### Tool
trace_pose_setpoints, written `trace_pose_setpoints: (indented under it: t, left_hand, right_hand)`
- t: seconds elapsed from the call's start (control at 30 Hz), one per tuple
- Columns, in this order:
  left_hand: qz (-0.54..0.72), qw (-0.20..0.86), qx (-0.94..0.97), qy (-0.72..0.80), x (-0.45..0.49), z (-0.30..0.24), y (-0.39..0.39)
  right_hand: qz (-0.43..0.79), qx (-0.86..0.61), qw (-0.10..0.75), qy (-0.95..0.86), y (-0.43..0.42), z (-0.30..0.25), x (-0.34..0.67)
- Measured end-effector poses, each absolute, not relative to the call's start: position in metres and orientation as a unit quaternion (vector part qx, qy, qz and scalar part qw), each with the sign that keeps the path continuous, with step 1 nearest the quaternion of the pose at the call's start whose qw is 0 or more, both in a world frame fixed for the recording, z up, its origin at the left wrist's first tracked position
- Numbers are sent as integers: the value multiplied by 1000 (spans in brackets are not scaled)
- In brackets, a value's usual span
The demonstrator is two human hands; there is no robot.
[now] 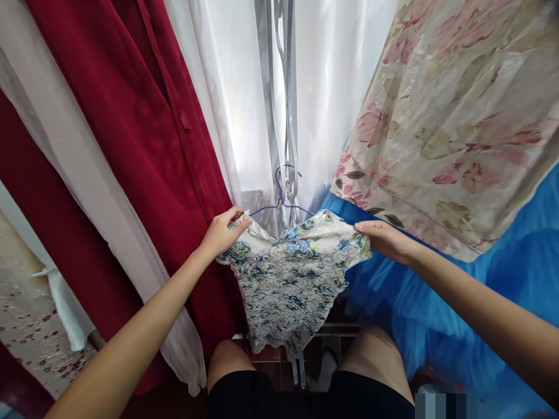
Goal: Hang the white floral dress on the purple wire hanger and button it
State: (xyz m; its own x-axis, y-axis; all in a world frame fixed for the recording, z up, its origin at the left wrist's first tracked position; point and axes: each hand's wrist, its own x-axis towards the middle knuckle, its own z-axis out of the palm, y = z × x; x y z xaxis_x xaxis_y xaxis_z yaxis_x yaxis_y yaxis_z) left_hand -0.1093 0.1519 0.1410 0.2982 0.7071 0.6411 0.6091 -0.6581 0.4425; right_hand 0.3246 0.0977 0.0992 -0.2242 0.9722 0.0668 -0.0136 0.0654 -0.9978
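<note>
A short-sleeved blouse [292,279] with a blue, green and white floral pattern hangs on a thin purple hanger [280,203] in front of me. My left hand [225,231] pinches the shoulder on the left side, thumb over the cloth. At the other sleeve, the fingertips of my right hand [384,237] are closed on the fabric edge. Between them the neckline dips in a V, and the crinkled body of the blouse hangs down to a ruffled hem. The hanger's hook stands in front of grey ribbons [286,116]; what it hangs from is unclear.
Dark red curtain-like cloth [126,116] and a pale sheer length [87,134] hang at the left. White fabric [236,87] is behind the ribbons. A pink floral garment [454,128] and blue tulle [437,314] hang at the right. Metal rack bars [299,372] stand near the floor.
</note>
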Motion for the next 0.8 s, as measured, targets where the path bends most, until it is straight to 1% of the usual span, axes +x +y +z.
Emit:
trace_pose_setpoints:
  t: [0.07, 0.17, 0.3, 0.37, 0.4, 0.5, 0.57, 0.63, 0.7, 0.73, 0.8]
  left_hand:
    - [422, 21, 813, 402, -101, 148, 142]
    - [425, -3, 808, 408, -92, 160, 136]
    - [444, -3, 766, 465, -99, 158, 147]
    - [474, 27, 732, 489, -108, 147, 155]
    - [494, 51, 710, 499, -112, 141, 158]
    - [546, 146, 652, 506, -115, 118, 160]
    - [565, 199, 635, 487, -105, 107, 155]
    - [583, 237, 630, 455, -88, 102, 147]
    - [606, 290, 616, 410, -70, 103, 138]
    - [613, 332, 606, 383, -61, 107, 133]
    - [605, 438, 582, 323, -48, 114, 126]
  right_hand:
    - [520, -431, 502, -541, 97, 116, 321]
    - [489, -438, 558, -507, 100, 151, 302]
    - [499, -426, 560, -506, 92, 186, 263]
    - [506, -397, 515, -567, 78, 191, 244]
    - [511, -374, 474, -612, 68, 189, 234]
    - [544, -288, 309, -725, 37, 177, 204]
    - [582, -223, 220, -750, 19, 166, 183]
    - [623, -153, 156, -751, 9, 156, 165]
    - [654, -118, 144, -734, 9, 148, 155]
    - [659, -123, 165, -723, 13, 144, 153]
    - [637, -172, 256, -707, 25, 134, 156]
